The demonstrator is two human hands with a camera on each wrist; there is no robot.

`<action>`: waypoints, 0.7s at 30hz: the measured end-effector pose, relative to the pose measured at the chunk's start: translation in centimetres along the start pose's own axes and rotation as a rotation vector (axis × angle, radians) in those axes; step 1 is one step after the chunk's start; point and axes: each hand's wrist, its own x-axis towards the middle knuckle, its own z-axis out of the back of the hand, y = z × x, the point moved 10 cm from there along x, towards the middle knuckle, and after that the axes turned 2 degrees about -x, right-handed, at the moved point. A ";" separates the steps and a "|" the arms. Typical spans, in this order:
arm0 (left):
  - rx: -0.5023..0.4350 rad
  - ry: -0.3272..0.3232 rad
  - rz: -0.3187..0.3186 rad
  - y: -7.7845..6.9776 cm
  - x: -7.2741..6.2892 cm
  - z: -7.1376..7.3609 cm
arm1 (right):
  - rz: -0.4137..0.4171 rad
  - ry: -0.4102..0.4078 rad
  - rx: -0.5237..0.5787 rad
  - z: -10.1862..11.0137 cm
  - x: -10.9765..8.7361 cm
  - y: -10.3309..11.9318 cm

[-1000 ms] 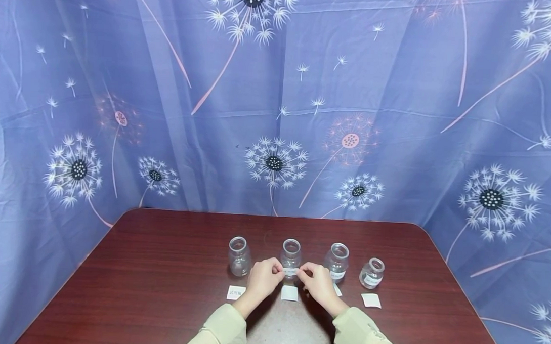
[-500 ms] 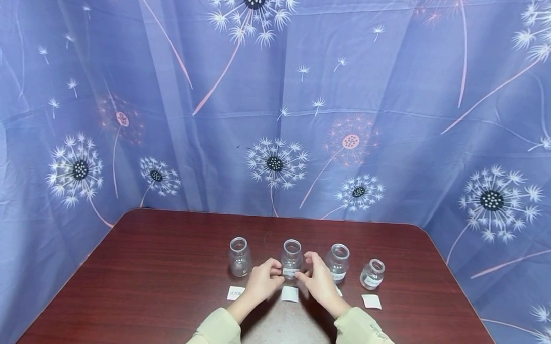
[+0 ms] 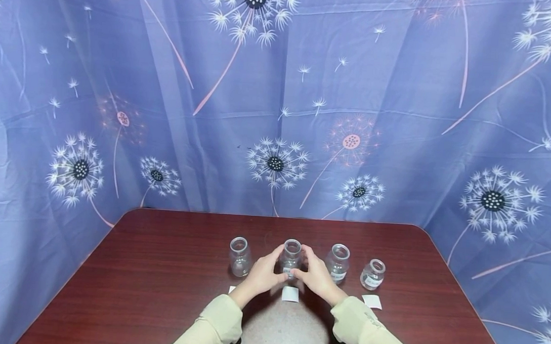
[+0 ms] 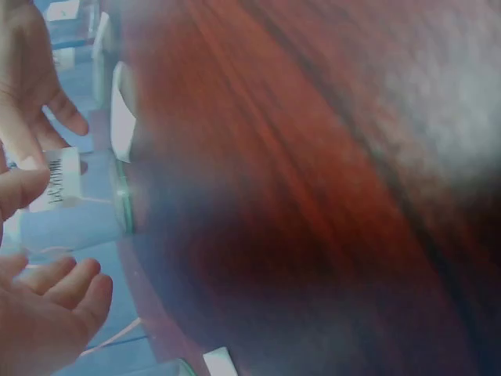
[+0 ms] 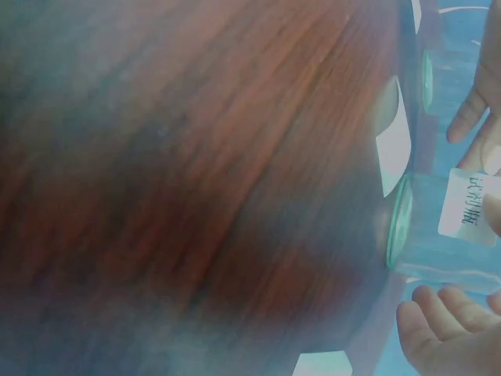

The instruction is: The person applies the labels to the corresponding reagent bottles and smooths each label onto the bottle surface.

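Observation:
A clear glass jar point(image 3: 292, 251) stands upright in the middle of the table, second from the left in a row. Its front bears a white printed label point(image 5: 462, 200), partly covered by thumbs. My left hand point(image 3: 264, 274) holds the jar from the left, fingers reaching along its side and thumb at the front. From the right, my right hand point(image 3: 318, 276) holds it likewise, its thumb on the label. A white paper slip point(image 3: 290, 294) lies in front of the jar, between the wrists.
Left of my hands stands a jar point(image 3: 239, 259) with no label visible. On the right are a labelled jar point(image 3: 338, 263) and a smaller labelled jar point(image 3: 372, 274). Another slip point(image 3: 372, 301) lies before the smallest. Behind the brown table point(image 3: 162, 269) hangs a blue curtain point(image 3: 212, 154).
The fingertips pinched the label's two ends at first, then let go and spread apart. Both hands have since moved in around the jar's sides, with thumbs at the front.

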 end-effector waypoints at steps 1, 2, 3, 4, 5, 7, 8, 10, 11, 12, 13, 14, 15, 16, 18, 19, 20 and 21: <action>-0.001 0.009 -0.007 0.0 0.1 -0.1 | 0.001 0.002 -0.008 -0.1 0.0 0.0; -0.003 0.018 -0.009 0.1 0.1 -0.2 | 0.005 0.003 -0.015 -0.1 0.1 0.0; -0.008 0.020 -0.012 0.1 0.2 -0.3 | 0.006 0.002 -0.029 -0.1 0.1 0.0; -0.014 0.021 -0.007 0.1 0.2 -0.3 | 0.008 0.000 -0.048 -0.1 0.1 0.0; -0.015 0.015 -0.011 0.1 0.2 -0.3 | 0.010 -0.003 -0.069 -0.2 0.2 0.0; -0.018 0.004 -0.013 0.0 0.2 -0.2 | 0.014 -0.006 -0.107 -0.4 0.2 0.0; -0.015 -0.006 -0.014 0.0 0.2 -0.2 | 0.019 -0.008 -0.125 -0.5 0.2 0.0; -0.005 -0.026 -0.016 -0.1 0.2 -0.1 | 0.029 -0.013 -0.162 -0.7 0.2 -0.1; 0.001 -0.040 -0.021 -0.1 0.2 -0.1 | 0.038 -0.016 -0.172 -0.8 0.2 -0.1; 0.009 -0.052 -0.022 -0.2 0.2 -0.1 | 0.044 -0.018 -0.176 -0.9 0.1 0.0; 0.025 -0.063 -0.021 -0.2 0.2 -0.1 | 0.051 -0.022 -0.187 -0.9 0.1 0.0; 0.034 -0.071 -0.015 -0.1 0.2 -0.2 | 0.057 -0.023 -0.192 -0.9 0.1 0.0; 0.048 -0.078 -0.009 -0.1 0.2 -0.2 | 0.060 -0.023 -0.197 -0.9 0.1 0.0; 0.062 -0.085 -0.001 -0.1 0.3 -0.3 | 0.068 -0.021 -0.201 -0.9 0.0 0.1; 0.093 -0.096 0.013 0.0 0.3 -0.4 | 0.076 -0.014 -0.204 -0.9 0.0 0.0; 0.108 -0.102 0.020 0.0 0.3 -0.5 | 0.081 -0.008 -0.207 -0.8 0.0 0.0; 0.119 -0.109 0.026 0.0 0.3 -0.5 | 0.091 -0.003 -0.210 -0.8 0.0 0.1; 0.136 -0.117 0.029 -0.1 0.3 -0.6 | 0.098 0.003 -0.212 -0.8 0.0 0.1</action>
